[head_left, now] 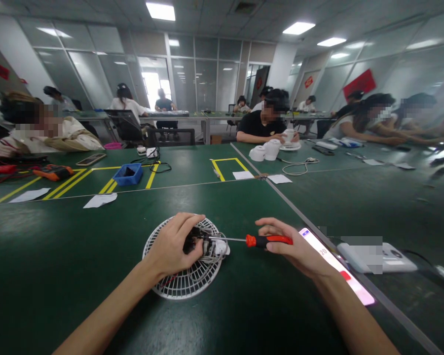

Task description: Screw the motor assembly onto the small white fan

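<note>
On the green table lies a round white fan grille (187, 288) with a motor assembly (209, 246) and loose wires on top. My left hand (177, 244) is closed around the dark part of the motor, steadying it over the grille. A screwdriver (262, 241) with a red and black handle is in my right hand (286, 241), held between thumb and fingers. Its shaft points left, level with the table, and the tip reaches the motor assembly near my left fingers. The exact spot the tip touches is hidden.
A lit phone (336, 266) lies under my right wrist, beside a white device (373, 257). Farther off are a blue bin (128, 174), an orange meter (54, 171), paper slips (100, 200) and yellow tape marks. Several people sit at the tables; one across holds a white part (289, 135).
</note>
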A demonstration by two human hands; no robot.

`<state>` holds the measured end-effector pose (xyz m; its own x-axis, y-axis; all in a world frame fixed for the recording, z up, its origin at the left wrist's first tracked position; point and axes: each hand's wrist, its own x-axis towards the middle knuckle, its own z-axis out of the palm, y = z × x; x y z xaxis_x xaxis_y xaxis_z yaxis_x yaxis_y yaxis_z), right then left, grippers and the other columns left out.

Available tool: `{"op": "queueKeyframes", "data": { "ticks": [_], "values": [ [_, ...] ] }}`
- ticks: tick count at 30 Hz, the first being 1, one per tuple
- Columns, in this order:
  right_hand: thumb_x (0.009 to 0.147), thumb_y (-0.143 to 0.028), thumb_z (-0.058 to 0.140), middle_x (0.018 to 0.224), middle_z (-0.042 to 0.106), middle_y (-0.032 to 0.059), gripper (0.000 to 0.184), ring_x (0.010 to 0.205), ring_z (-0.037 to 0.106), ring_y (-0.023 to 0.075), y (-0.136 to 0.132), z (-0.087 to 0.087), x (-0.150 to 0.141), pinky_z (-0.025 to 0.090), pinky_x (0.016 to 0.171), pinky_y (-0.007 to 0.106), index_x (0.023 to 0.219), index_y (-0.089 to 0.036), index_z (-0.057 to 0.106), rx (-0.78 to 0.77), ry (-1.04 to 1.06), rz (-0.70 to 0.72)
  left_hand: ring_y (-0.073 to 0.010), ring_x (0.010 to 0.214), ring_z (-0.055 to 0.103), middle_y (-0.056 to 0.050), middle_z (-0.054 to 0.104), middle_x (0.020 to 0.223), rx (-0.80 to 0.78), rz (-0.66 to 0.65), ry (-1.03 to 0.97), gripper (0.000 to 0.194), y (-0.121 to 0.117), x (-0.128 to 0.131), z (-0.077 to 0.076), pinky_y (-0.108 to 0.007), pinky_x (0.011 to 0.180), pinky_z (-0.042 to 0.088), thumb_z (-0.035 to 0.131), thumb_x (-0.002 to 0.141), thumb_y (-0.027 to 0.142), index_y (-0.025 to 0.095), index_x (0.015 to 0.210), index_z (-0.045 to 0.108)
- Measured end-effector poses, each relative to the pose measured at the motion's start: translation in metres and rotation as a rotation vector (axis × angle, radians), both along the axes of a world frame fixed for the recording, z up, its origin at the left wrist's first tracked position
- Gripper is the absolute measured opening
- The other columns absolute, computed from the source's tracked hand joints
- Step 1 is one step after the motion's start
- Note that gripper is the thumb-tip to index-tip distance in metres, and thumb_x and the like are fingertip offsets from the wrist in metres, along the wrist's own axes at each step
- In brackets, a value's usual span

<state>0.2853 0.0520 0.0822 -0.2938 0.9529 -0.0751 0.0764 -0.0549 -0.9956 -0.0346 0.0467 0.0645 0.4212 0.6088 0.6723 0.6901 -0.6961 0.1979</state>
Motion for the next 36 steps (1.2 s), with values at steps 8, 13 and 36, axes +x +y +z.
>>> {"op": "queueKeyframes", "data": {
  "ticks": [8, 13, 36],
  "values": [
    [0.084, -0.053, 0.068, 0.067, 0.067, -0.0002, 0.054, 0.044, 0.047, 0.0095, -0.001, 0.006, 0.0, 0.029, 0.039, 0.02, 0.127, -0.02, 0.061, -0.114, -0.121, 0.019, -0.0248, 0.102, 0.065, -0.013, 0.065, 0.116, -0.013, 0.008, 0.013, 0.047, 0.0, 0.0, 0.0, -0.042, 0.089, 0.06, 0.061, 0.085, 0.022, 0.017, 0.131, 0.051],
    [0.073, -0.04, 0.082, 0.086, 0.069, 0.0021, 0.055, 0.066, 0.059, 0.0154, 0.002, 0.001, 0.008, 0.043, 0.053, 0.025, 0.122, -0.022, 0.065, -0.004, -0.093, 0.015, -0.0243, 0.101, 0.065, -0.012, 0.065, 0.114, -0.005, 0.005, 0.012, 0.046, 0.0, 0.0, 0.0, -0.041, 0.088, 0.06, 0.061, 0.086, 0.023, 0.016, 0.13, 0.052],
    [0.068, -0.036, 0.086, 0.089, 0.065, -0.0001, 0.055, 0.073, 0.059, 0.0152, 0.003, 0.001, 0.011, 0.046, 0.062, 0.026, 0.118, -0.024, 0.067, 0.01, -0.066, 0.024, -0.0241, 0.101, 0.066, -0.012, 0.065, 0.113, 0.004, 0.012, 0.013, 0.044, -0.001, 0.0, 0.001, -0.041, 0.088, 0.061, 0.06, 0.086, 0.023, 0.015, 0.129, 0.054]
  ]
}}
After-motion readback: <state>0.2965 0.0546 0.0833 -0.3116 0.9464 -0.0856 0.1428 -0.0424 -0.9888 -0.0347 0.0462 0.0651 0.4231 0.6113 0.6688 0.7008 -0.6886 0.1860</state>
